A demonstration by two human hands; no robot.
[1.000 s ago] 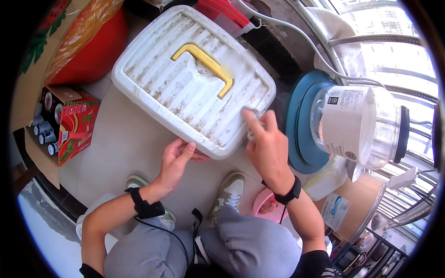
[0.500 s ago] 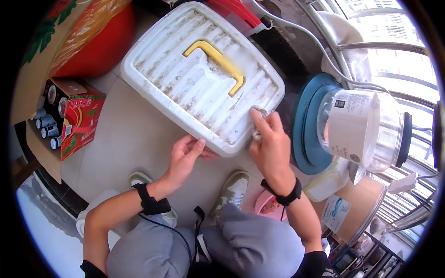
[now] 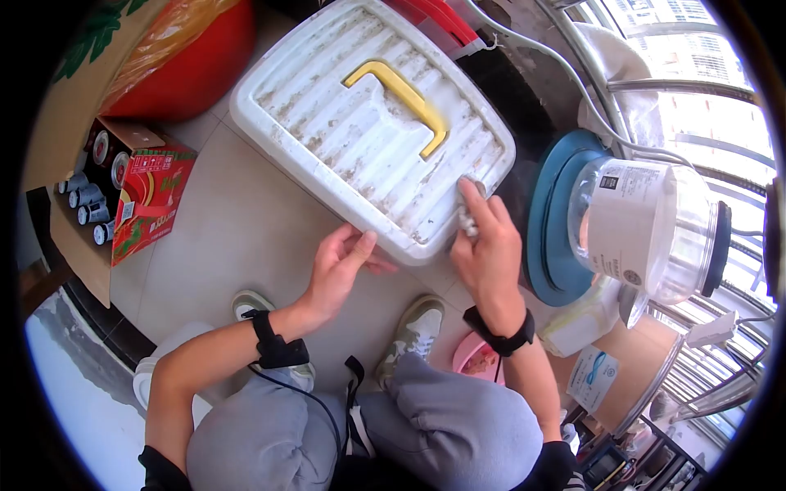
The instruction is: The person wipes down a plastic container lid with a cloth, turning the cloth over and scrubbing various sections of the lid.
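A white storage box [image 3: 327, 164] with a ribbed, dirt-stained lid and a yellow handle [image 3: 403, 98] is in front of me. My left hand [image 3: 334, 274] grips the box's near edge, thumb against the rim and fingers partly below it. Pinched in my right hand [image 3: 491, 254] is a small pale cloth [image 3: 467, 219], mostly hidden by the fingers. These fingers press on the lid near its right corner.
At left, an open red carton [image 3: 154, 200] holds several cans, with a red tub [image 3: 192, 65] behind it. To the right are a blue round lid [image 3: 544, 221] and a clear plastic jar [image 3: 630, 221]. A pink bowl [image 3: 471, 352] stands by my right foot.
The whole view has shifted slightly, so the box and both hands appear farther up and to the right. Both hands keep nearly the same places on the box.
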